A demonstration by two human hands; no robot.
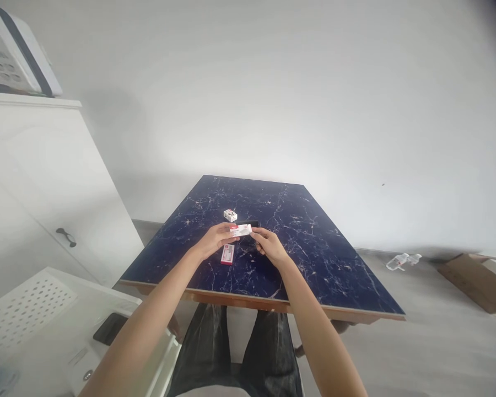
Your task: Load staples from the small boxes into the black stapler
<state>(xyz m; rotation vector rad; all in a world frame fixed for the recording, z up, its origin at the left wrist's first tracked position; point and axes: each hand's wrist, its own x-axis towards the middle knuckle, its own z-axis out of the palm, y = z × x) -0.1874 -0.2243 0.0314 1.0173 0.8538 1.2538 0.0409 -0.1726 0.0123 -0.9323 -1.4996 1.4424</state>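
A small white box with red print [241, 230] is held above the table between my two hands. My left hand [215, 239] grips its left end, with the fingers behind and the thumb below. At its right end, the fingertips of my right hand [270, 246] pinch the edge. Beneath my left hand lies a flat red-and-white box [227, 254]. Another small white carton [230, 215] rests just beyond my hands. A black object [252, 223], partly hidden behind the held box, lies on the table; its kind I cannot make out.
The dark blue marbled table [314, 264] stands before a pale wall. A white cabinet [41, 182] is on the left, and a white cart [119, 300] holding a black phone [109, 328] is near my left arm. Plastic bottles [397, 261] and a cardboard box [475, 281] lie on the right floor.
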